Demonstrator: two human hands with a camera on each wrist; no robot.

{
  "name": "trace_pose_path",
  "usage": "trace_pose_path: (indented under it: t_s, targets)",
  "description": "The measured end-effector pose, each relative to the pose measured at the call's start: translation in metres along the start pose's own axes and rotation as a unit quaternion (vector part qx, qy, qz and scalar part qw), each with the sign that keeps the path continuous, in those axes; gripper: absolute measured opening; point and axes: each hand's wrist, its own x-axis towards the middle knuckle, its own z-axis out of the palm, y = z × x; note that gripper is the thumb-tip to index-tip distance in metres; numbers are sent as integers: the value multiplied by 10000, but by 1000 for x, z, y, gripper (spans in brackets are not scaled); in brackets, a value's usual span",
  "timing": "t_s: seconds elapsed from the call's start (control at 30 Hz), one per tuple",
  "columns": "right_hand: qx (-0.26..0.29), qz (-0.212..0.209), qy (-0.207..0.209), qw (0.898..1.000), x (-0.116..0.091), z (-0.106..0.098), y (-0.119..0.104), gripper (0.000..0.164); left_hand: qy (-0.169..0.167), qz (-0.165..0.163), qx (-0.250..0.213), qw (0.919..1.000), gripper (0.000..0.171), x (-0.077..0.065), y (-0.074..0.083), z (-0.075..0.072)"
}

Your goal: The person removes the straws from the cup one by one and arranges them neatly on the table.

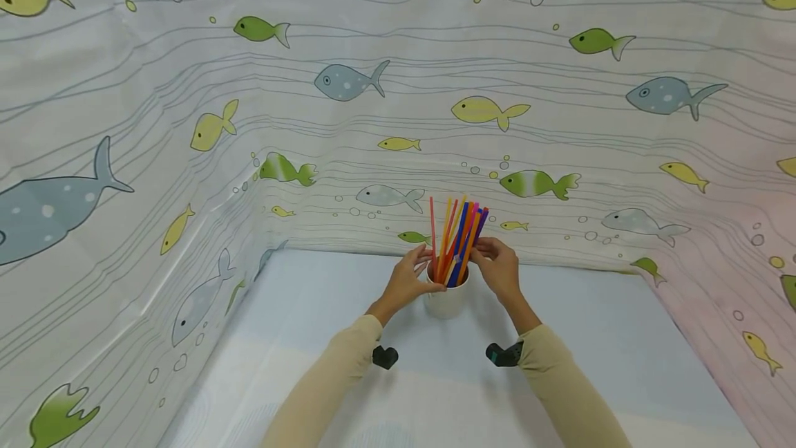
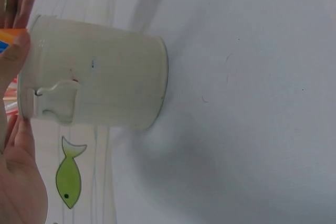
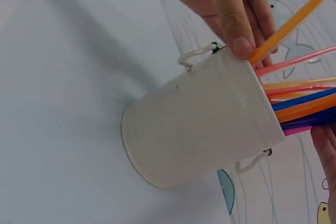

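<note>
A cream-white metal pot [image 1: 446,304] with two small side handles [image 3: 253,162] stands upright on the table, holding a bunch of drinking straws [image 1: 461,234] in red, orange, yellow, blue, purple and pink. My left hand [image 1: 403,281] cups the left side of the bunch. Its thumb [image 3: 239,30] lies at the rim beside an orange straw [image 3: 294,20], and the other fingers reach behind. On the right side, my right hand [image 1: 501,269] touches the straws just above the rim, its thumb lying along the purple ones. The straws' lower ends are hidden inside the pot.
A pale blue-white cloth covers the table [image 1: 578,337]. Fish-printed curtain [image 1: 348,123] rises close behind the pot and along both sides. Dark wrist cameras [image 1: 385,357] sit at both cuffs, low over the table.
</note>
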Motion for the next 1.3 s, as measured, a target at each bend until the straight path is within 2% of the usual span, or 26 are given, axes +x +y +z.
trace_pose_path:
  t_s: [0.13,0.3,0.67,0.83,1.03,1.17,1.3]
  targets:
    - [-114,-8,88,9999,1,-5,-7,26,-14,1,-43,10000,108,1,-1,0]
    - [-65,-251,233,9994,8,-18,-23,28,-19,45,-215,9998,109,1,-2,0]
    - [37,-905,704,9934,26,-64,-69,27,-20,168,-226,9996,110,1,-5,0]
    - [146,-976,884,9912,31,-83,-80,29,-24,166,-143,9998,110,2,-7,1]
    - [-324,-465,865,9946,25,-93,-71,34,-49,137,-84,9999,110,1,-8,0]
    - [-619,-130,714,9954,18,-91,-48,36,-71,68,-19,10000,111,1,-7,0]
    - [-664,141,522,9963,10,-87,-23,36,-80,29,17,10000,110,1,-5,0]
